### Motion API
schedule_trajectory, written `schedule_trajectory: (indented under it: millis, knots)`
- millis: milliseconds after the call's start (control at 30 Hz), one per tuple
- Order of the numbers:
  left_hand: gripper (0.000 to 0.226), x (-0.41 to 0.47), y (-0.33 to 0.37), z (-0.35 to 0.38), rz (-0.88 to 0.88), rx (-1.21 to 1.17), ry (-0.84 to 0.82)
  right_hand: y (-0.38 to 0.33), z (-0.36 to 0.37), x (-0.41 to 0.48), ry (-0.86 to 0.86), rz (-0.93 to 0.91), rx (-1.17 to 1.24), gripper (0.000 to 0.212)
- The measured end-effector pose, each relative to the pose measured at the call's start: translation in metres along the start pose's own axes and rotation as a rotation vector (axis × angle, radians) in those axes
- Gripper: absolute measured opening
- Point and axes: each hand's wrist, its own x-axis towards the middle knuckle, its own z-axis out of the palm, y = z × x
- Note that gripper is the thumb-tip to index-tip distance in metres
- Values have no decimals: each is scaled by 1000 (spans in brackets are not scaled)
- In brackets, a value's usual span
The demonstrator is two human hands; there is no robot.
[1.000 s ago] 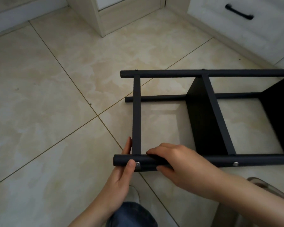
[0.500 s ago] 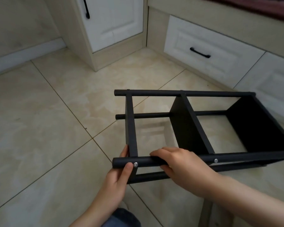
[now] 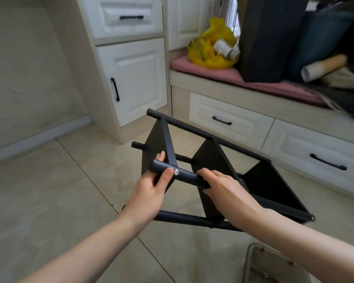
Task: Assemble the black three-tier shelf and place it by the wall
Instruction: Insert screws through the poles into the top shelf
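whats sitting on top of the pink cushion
A yellow bag holding pale rolls and a tall dark panel stand on the pink cushion. A cardboard tube lies further right among blurred dark things that cover the cushion there.

shelf frame: round tubes, smooth matt black, metal by the look
screw: bright bare metal
shelf panels: flat matt black
floor: glossy beige marbled tiles
cabinet door: smooth white paint
cushion: pink cloth
bag: crinkled yellow plastic
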Motion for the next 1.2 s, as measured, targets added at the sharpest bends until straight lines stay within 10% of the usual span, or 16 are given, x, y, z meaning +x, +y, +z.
schedule_trajectory:
  millis: [533,1033,1200]
  knots:
    - [40,12,186,-1,199,517,90,-33,-97,-3,167,168,634,30]
    - [22,-42,173,31,858,1237,389,8,-115,-51,174,335,829,43]
    - [39,-28,172,3,916,1077,429,20,-117,-56,177,353,834,40]
